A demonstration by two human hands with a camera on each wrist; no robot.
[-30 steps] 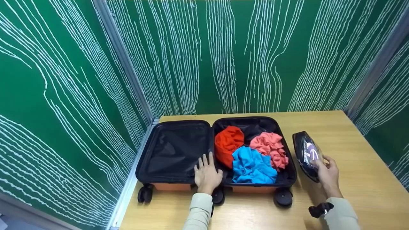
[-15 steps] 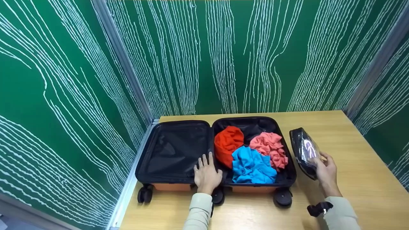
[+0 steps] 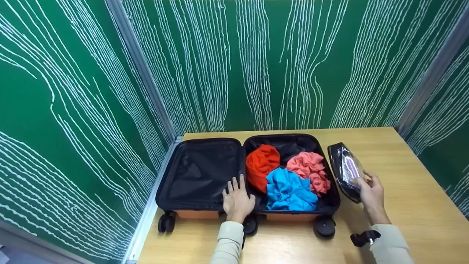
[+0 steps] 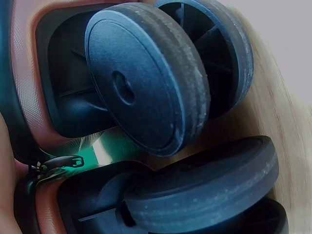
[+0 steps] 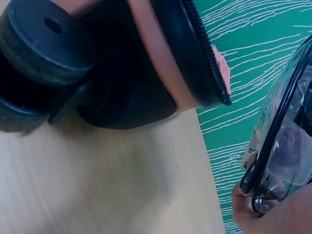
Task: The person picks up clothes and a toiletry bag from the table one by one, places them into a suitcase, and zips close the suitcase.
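An orange suitcase with black lining [image 3: 209,172] lies opened flat on the table. Its right half holds a red cloth [image 3: 262,165], a blue cloth [image 3: 289,190] and a pink cloth [image 3: 311,170], all crumpled. My left hand [image 3: 238,203] rests with straight fingers on the suitcase's middle, near the hinge side of the left half. To the right of the case, my right hand [image 3: 372,192] grips a clear pouch with black trim [image 3: 346,170] by its near end. In the right wrist view, small items show through the clear pouch [image 5: 287,141], too blurred to name.
Black caster wheels [image 3: 325,226] stick out from the suitcase's near side. The wooden table [image 3: 414,190] reaches right of the case. Green walls with white wavy lines [image 3: 249,66] stand behind and at both sides.
My right hand has carried the clear pouch a little leftward and away from me, closer to the suitcase's right edge. My left hand and the cloths have stayed in place.
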